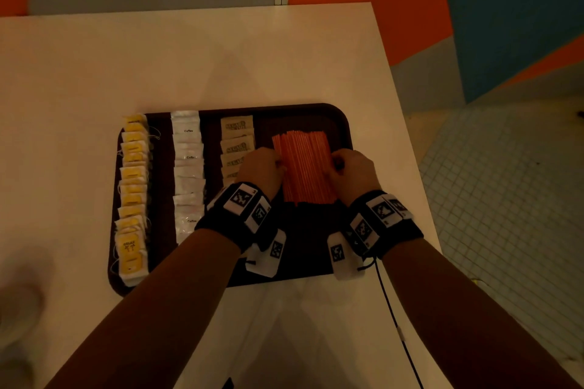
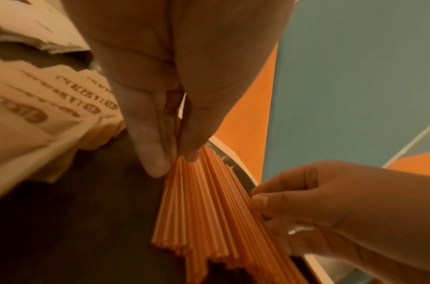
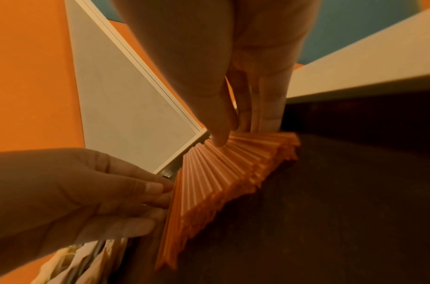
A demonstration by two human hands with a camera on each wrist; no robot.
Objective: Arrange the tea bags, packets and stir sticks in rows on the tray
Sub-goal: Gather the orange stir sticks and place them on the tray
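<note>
A dark brown tray [image 1: 343, 123] lies on the white table [image 1: 189, 57]. Yellow tea bags [image 1: 132, 193] form a column along its left side, then white coffee packets [image 1: 188, 174], then tan sugar packets [image 1: 237, 142], each in its own column. Orange stir sticks [image 1: 305, 167] lie side by side in a flat bundle on the right part of the tray. My left hand [image 1: 278, 164] touches the bundle's left edge with straight fingertips [image 2: 150, 153]. My right hand [image 1: 335, 163] touches its right edge, thumb and fingertips [image 3: 221, 138] pointing down onto the sticks [image 3: 213, 182].
The near right part of the tray [image 1: 300, 249] is bare. The table's right edge [image 1: 410, 136] runs close beside the tray, with tiled floor beyond. A black cable [image 1: 392, 309] hangs from my right wrist. Something pale and blurred [image 1: 19, 303] sits at the near left.
</note>
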